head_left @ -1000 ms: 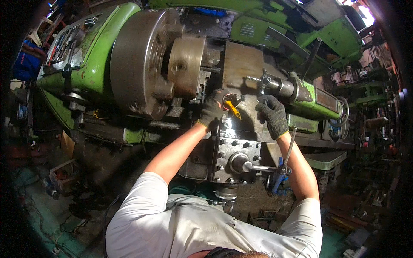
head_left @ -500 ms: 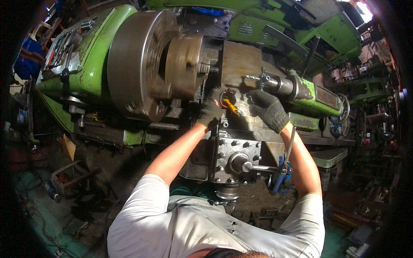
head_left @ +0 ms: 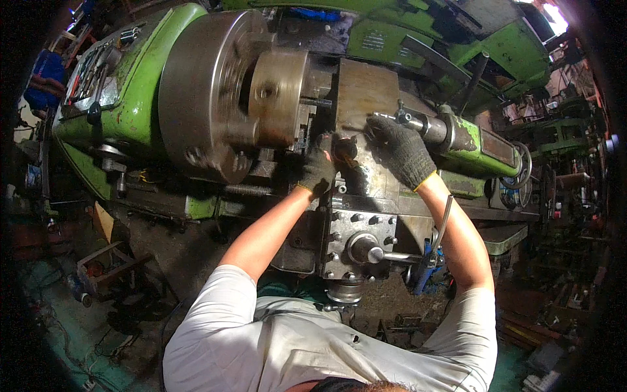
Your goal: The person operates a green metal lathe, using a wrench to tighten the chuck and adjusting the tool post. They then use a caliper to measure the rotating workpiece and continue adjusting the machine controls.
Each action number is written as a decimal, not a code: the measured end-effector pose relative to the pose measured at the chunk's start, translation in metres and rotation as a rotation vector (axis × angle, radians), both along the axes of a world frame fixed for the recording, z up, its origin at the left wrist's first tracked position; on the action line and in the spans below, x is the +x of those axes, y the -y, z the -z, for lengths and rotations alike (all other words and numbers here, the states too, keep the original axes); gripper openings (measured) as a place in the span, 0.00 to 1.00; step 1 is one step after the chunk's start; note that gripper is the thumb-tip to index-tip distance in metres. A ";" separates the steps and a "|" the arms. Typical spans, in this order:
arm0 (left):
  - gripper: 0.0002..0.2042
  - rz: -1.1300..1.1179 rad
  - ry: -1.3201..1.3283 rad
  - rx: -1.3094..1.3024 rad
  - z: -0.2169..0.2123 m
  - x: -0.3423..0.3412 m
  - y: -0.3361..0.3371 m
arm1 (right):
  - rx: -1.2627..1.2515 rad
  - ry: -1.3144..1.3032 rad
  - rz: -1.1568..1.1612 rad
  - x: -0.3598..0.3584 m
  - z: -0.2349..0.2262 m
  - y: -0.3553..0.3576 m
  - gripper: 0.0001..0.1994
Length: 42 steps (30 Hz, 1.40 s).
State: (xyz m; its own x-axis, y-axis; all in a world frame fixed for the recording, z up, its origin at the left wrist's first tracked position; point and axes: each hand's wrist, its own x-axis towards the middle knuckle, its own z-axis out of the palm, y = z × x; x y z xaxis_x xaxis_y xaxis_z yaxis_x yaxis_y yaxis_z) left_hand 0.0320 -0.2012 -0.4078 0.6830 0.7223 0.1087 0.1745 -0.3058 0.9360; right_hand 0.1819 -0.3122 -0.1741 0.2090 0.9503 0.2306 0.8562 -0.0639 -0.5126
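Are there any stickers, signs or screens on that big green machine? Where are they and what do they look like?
Nameplate: small pale rectangle on the green housing at the top, above the gloved hands; too blurred to make out.
Control panel: dark rectangular plate with levers, on the green headstock at far left.
Screens or packages: none to be seen.

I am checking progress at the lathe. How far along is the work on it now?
Done: a round workpiece already sits in the chuck. In hand: both gloved hands are at the rusty block on the carriage; the left hand grips a small dark part at its lower edge, the right hand rests on its face. Left: no cutting shows, and what the small part is cannot be told.
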 end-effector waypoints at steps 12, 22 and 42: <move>0.33 0.023 -0.138 0.150 -0.003 -0.011 0.001 | -0.345 -0.080 0.129 -0.005 -0.019 -0.019 0.23; 0.32 0.047 0.233 -0.010 -0.021 -0.001 -0.010 | -0.204 -0.784 0.468 0.005 -0.022 -0.027 0.13; 0.35 -0.097 0.081 -0.013 -0.005 0.016 -0.020 | 0.096 -0.705 0.456 0.033 -0.003 -0.053 0.13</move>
